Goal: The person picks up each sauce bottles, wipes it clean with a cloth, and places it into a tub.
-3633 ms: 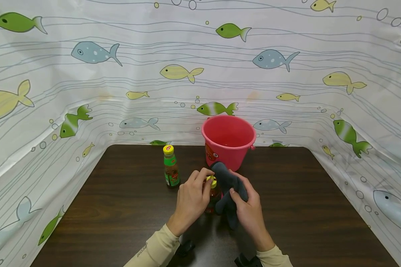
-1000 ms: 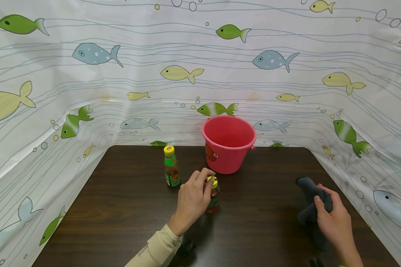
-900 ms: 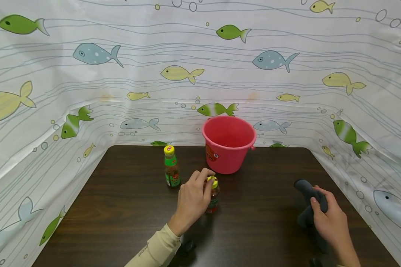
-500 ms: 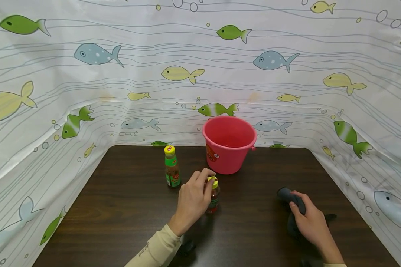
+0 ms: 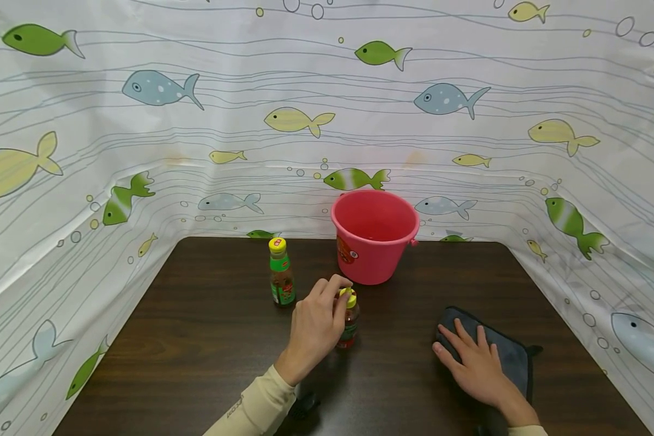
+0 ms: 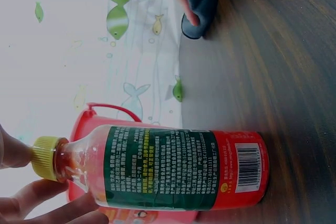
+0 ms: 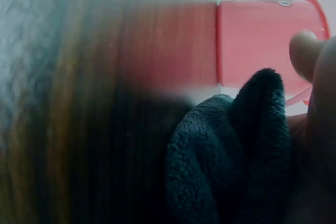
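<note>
My left hand [image 5: 313,324] pinches the yellow cap of a sauce bottle [image 5: 350,327] that stands upright on the table. The left wrist view brings this bottle [image 6: 157,169] close, with its dark green label, red lower band and barcode; thumb and fingers [image 6: 50,203] are at the cap and neck. Over to the right, my right hand [image 5: 475,366] rests with spread fingers on a dark grey cloth [image 5: 509,357], folded into a flat pad. Fuzzy folds of the cloth [image 7: 210,156] fill the lower right wrist view.
A second sauce bottle [image 5: 282,281], green-labelled with a yellow cap, stands to the left behind my left hand. The pink bucket [image 5: 372,260] stands at the back of the dark wooden table [image 5: 196,339]. Fish-printed sheeting [image 5: 229,48] walls off the back and sides.
My right hand has carried the bunched cloth away from the bottle to the right, then laid it down flat, with its fingers now spread over it. The left hand has stayed at the cap.
</note>
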Demonstrator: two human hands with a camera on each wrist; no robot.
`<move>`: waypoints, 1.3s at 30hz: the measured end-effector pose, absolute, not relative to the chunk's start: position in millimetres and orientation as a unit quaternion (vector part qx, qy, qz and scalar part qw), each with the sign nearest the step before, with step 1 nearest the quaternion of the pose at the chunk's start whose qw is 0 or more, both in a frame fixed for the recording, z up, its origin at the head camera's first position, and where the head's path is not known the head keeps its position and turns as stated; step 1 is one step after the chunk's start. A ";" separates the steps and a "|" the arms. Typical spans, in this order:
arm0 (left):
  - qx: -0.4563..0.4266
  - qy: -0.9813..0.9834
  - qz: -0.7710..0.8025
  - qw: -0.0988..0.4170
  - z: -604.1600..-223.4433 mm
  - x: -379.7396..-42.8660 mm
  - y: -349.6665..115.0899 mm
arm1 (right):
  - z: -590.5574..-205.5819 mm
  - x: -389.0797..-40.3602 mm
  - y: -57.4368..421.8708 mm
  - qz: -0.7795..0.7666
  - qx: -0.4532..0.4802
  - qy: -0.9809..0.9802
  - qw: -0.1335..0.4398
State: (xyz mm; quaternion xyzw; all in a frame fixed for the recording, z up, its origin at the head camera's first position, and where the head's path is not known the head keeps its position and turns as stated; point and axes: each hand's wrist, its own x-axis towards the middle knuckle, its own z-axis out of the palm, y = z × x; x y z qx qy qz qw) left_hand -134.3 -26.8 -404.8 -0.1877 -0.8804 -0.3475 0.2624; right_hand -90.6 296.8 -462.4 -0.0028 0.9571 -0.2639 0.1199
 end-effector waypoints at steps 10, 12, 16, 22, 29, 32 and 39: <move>-0.185 -0.882 -0.349 0.258 -404.3 -133.6 -27.0 | -471.4 -84.2 294.3 -0.265 -0.003 0.955 0.134; -0.185 -0.881 -0.349 0.258 -404.5 -133.5 -27.1 | -472.6 -82.8 293.7 -0.261 -0.006 0.957 0.126; -0.185 -0.882 -0.349 0.257 -404.6 -133.2 -27.3 | -472.4 -82.4 293.1 -0.255 -0.008 0.959 0.119; -0.187 -0.881 -0.351 0.257 -405.0 -133.8 -27.2 | -463.1 -90.6 292.2 -0.247 -0.002 0.961 0.123; -0.188 -0.880 -0.355 0.254 -405.3 -134.2 -27.1 | -440.2 -105.1 289.4 -0.245 -0.022 0.968 0.054; -0.187 -0.881 -0.354 0.254 -405.1 -134.1 -27.1 | -425.2 -115.7 288.1 -0.248 -0.041 0.968 0.012; -0.186 -0.882 -0.352 0.253 -405.0 -134.4 -27.0 | -389.1 -148.3 278.0 -0.246 -0.075 0.966 -0.038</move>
